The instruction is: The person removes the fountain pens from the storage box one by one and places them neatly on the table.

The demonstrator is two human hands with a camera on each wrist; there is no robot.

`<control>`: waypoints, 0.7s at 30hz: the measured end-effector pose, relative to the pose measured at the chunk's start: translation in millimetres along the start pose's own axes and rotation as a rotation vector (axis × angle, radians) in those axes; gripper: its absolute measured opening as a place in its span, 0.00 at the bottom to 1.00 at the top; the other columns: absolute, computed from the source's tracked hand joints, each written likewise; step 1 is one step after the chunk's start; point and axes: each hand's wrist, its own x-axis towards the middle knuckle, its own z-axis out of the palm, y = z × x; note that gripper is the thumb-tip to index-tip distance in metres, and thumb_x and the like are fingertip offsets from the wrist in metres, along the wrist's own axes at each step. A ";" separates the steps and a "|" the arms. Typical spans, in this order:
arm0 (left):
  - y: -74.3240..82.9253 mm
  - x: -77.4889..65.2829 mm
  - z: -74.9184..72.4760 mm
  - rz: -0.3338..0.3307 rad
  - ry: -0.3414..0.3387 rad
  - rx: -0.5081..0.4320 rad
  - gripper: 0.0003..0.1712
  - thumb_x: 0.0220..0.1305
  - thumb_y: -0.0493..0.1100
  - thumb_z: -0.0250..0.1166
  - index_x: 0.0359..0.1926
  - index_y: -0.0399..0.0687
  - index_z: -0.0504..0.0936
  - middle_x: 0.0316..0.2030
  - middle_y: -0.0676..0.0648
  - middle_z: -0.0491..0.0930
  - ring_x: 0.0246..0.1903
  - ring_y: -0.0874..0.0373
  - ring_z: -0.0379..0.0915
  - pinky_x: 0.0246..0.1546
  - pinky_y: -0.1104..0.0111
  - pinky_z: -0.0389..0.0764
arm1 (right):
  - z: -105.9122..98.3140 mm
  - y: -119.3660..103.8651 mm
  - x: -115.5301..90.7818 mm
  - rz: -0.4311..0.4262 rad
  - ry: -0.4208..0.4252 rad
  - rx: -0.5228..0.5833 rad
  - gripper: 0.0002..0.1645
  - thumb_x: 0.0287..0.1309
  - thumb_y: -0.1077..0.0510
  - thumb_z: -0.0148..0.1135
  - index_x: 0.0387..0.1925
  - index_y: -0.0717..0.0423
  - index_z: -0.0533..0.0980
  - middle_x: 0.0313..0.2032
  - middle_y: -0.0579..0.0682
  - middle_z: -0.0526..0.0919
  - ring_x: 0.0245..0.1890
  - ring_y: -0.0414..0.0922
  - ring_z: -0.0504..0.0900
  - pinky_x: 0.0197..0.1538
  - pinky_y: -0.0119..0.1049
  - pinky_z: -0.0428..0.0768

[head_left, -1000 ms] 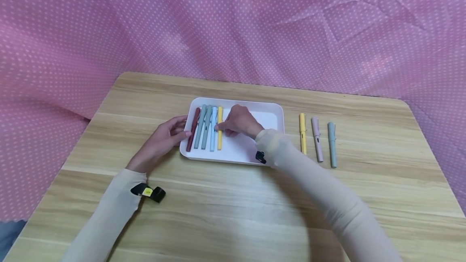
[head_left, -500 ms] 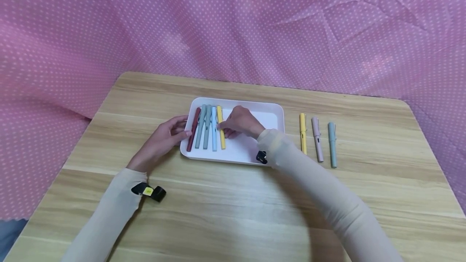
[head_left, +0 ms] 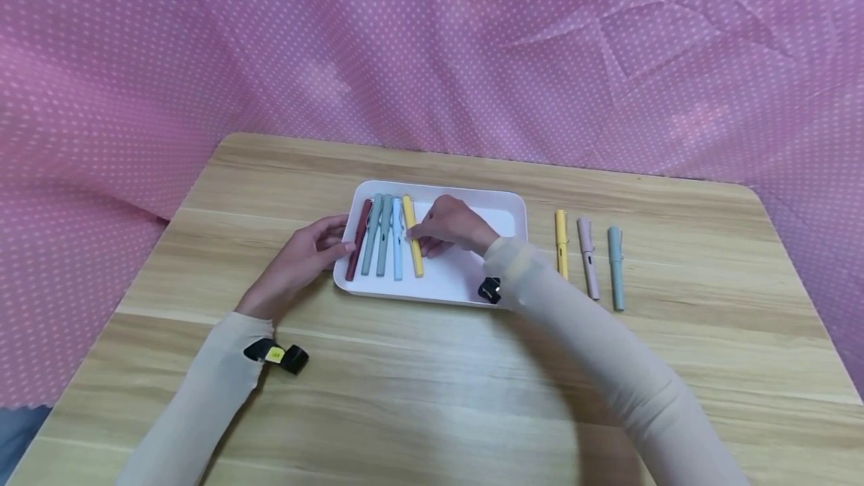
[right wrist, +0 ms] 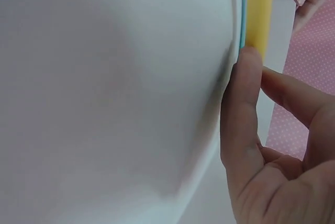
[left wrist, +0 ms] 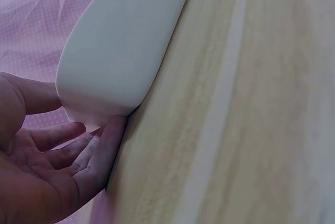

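Note:
A shallow white tray (head_left: pixel 448 285) lies on the table, and my left hand (head_left: pixel 293 265) grips its left end. In the left wrist view, the thumb is at the tray's (left wrist: pixel 118 46) rim and the fingers are against its outer wall. My right hand (head_left: pixel 454 225) pinches a yellow pen (head_left: pixel 409 213) inside the tray between thumb and finger. Left of that pen lie a light blue pen (head_left: pixel 397 246), two grey-green pens (head_left: pixel 383 242) and a dark red pen (head_left: pixel 358 242), roughly side by side. The right wrist view shows the yellow pen's (right wrist: pixel 259 14) end beyond the fingertips.
Right of the tray, a second yellow pen (head_left: pixel 562 235), a pale purple pen (head_left: pixel 588 261) and a blue-green pen (head_left: pixel 616 268) lie apart on the wooden table (head_left: pixel 405 388). The right sleeve partly covers that yellow pen's lower end. A pink dotted cloth (head_left: pixel 432 51) hangs behind.
My right hand has shifted slightly right with the pinched yellow pen, which now slants and sits farther from the light blue pen at its lower end. My left hand stays at the tray.

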 end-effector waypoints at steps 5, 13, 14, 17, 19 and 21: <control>0.5 0.3 -1.0 -0.011 -0.006 -0.017 0.37 0.65 0.49 0.62 0.71 0.50 0.58 0.59 0.44 0.70 0.59 0.50 0.65 0.62 0.56 0.66 | -3.3 -3.6 -4.8 0.000 -0.006 0.003 0.12 0.54 0.57 0.68 0.31 0.64 0.80 0.27 0.58 0.84 0.24 0.47 0.84 0.35 0.38 0.84; 1.0 0.3 -0.8 -0.009 -0.009 -0.016 0.37 0.65 0.48 0.61 0.71 0.50 0.58 0.59 0.44 0.70 0.58 0.50 0.66 0.61 0.57 0.67 | -6.4 -8.6 -11.5 -0.006 0.003 0.001 0.12 0.54 0.56 0.68 0.31 0.64 0.80 0.28 0.58 0.84 0.26 0.48 0.84 0.38 0.41 0.84; 1.3 0.1 -0.5 -0.010 -0.009 -0.020 0.37 0.65 0.48 0.61 0.71 0.50 0.58 0.59 0.44 0.70 0.58 0.50 0.66 0.61 0.57 0.67 | -6.9 -9.4 -12.7 -0.007 0.007 -0.003 0.12 0.54 0.56 0.68 0.31 0.64 0.80 0.28 0.58 0.84 0.26 0.48 0.84 0.38 0.41 0.84; 1.6 0.2 -0.2 -0.011 -0.010 -0.025 0.36 0.65 0.47 0.61 0.71 0.50 0.58 0.59 0.44 0.70 0.58 0.50 0.66 0.61 0.57 0.68 | -9.1 -10.3 -15.8 -0.018 0.017 -0.003 0.12 0.55 0.56 0.68 0.31 0.64 0.80 0.27 0.57 0.84 0.25 0.46 0.83 0.38 0.41 0.84; 1.1 0.2 -0.5 -0.008 -0.010 -0.022 0.36 0.65 0.47 0.61 0.71 0.50 0.58 0.59 0.44 0.70 0.58 0.50 0.66 0.60 0.57 0.68 | -10.7 -10.1 -17.5 -0.033 0.020 0.005 0.12 0.55 0.56 0.68 0.31 0.64 0.80 0.27 0.56 0.83 0.24 0.44 0.82 0.38 0.40 0.84; 0.1 0.1 -0.7 -0.008 -0.011 -0.026 0.36 0.66 0.47 0.61 0.71 0.50 0.58 0.58 0.44 0.70 0.58 0.50 0.66 0.60 0.58 0.68 | -12.6 -9.7 -19.5 -0.047 0.022 0.014 0.12 0.55 0.57 0.67 0.31 0.64 0.79 0.27 0.56 0.83 0.23 0.43 0.82 0.39 0.41 0.84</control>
